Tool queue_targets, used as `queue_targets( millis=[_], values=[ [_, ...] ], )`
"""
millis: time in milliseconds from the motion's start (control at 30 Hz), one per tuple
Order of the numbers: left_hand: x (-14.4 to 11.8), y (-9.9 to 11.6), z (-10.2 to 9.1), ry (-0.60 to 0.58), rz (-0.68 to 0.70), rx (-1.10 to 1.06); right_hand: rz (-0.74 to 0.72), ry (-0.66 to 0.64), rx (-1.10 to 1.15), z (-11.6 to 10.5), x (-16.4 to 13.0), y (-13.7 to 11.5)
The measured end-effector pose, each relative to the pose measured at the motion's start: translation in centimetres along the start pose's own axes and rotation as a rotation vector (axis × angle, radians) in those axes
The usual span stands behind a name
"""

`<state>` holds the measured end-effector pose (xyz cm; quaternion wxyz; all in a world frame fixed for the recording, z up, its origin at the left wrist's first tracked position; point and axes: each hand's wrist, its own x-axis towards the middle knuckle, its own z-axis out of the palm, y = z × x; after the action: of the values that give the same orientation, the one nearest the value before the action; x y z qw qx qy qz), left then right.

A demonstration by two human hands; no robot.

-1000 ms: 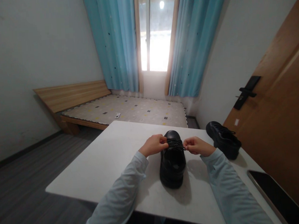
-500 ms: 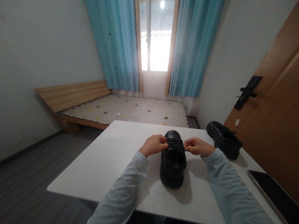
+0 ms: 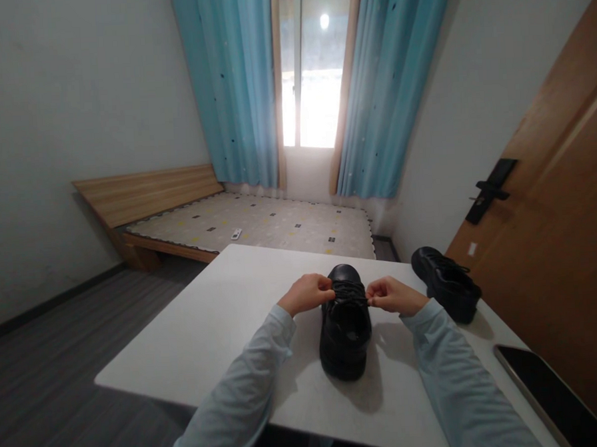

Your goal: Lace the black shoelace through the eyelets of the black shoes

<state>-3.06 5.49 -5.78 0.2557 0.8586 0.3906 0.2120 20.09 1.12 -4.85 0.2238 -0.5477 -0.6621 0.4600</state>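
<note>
A black lace-up shoe (image 3: 346, 351) stands upright on the white table (image 3: 193, 322), its toe pointing away from me. My left hand (image 3: 308, 294) is at the left side of the laces (image 3: 349, 291), thumb and fingers pinched together on a lace. On the opposite side, my right hand (image 3: 395, 296) pinches a lace end close to the shoe's eyelets. The thin lace is partly hidden by the fingers of both hands.
A second black shoe (image 3: 446, 282) sits at the table's right edge. A dark-screened phone or tablet (image 3: 552, 390) lies at the near right. Beyond the table is a bed (image 3: 258, 215) with a small white remote-like object (image 3: 236, 234); a wooden door (image 3: 554, 237) stands at right.
The whole view has tilted slightly, so things sit a little lower in the picture. Both hands keep their pinch beside the laces, with hardly any visible movement.
</note>
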Motion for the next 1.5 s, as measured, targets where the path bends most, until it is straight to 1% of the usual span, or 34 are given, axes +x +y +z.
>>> queue_targets(
  millis=[167,333,400,500,567,633,667,733,800,900,1000,1067,1133,1367,1500],
  values=[
    [0.0,0.1,0.1,-0.008,-0.001,-0.084,0.006,0.008,-0.002,0.2,-0.3,-1.0],
    [-0.1,-0.1,-0.2,-0.003,-0.037,-0.159,-0.062,0.042,0.001,0.1,-1.2,-2.2],
    [0.0,-0.2,-0.4,0.045,-0.053,-0.161,-0.122,0.126,-0.006,0.2,-1.6,-2.9],
    [0.1,-0.2,-0.5,0.158,-0.103,-0.113,-0.249,0.384,-0.05,0.8,-2.5,-4.5],
    [0.2,-0.4,-0.5,0.198,-0.14,-0.077,-0.311,0.547,-0.106,1.8,-3.4,-5.8],
    [0.2,-0.7,-0.2,0.206,-0.165,-0.039,-0.345,0.611,-0.199,3.2,-4.3,-7.0],
    [0.3,-0.9,-0.1,0.205,-0.173,-0.016,-0.366,0.616,-0.247,4.0,-4.8,-7.5],
    [0.3,-1.2,0.1,0.207,-0.178,0.035,-0.405,0.586,-0.348,5.8,-5.7,-8.1],
    [0.3,-1.5,0.4,0.21,-0.178,0.081,-0.423,0.561,-0.481,7.6,-6.4,-8.3],
    [0.3,-1.8,0.6,0.2,-0.18,0.121,-0.389,0.545,-0.723,9.9,-6.9,-7.9],
    [0.3,-2.0,0.7,0.182,-0.182,0.137,-0.35,0.529,-0.922,11.5,-7.1,-7.1],
    [0.2,-2.1,0.8,0.17,-0.185,0.147,-0.307,0.511,-0.997,12.1,-7.1,-6.7],
    [0.2,-2.1,0.8,0.159,-0.188,0.159,-0.27,0.492,-1.024,12.3,-7.2,-6.5],
    [0.2,-2.2,0.8,0.132,-0.227,0.201,-0.159,0.413,-0.898,12.1,-7.7,-7.0],
    [0.1,-2.3,0.8,0.141,-0.224,0.217,-0.171,0.425,-0.872,11.6,-8.1,-6.8]
  ],
)
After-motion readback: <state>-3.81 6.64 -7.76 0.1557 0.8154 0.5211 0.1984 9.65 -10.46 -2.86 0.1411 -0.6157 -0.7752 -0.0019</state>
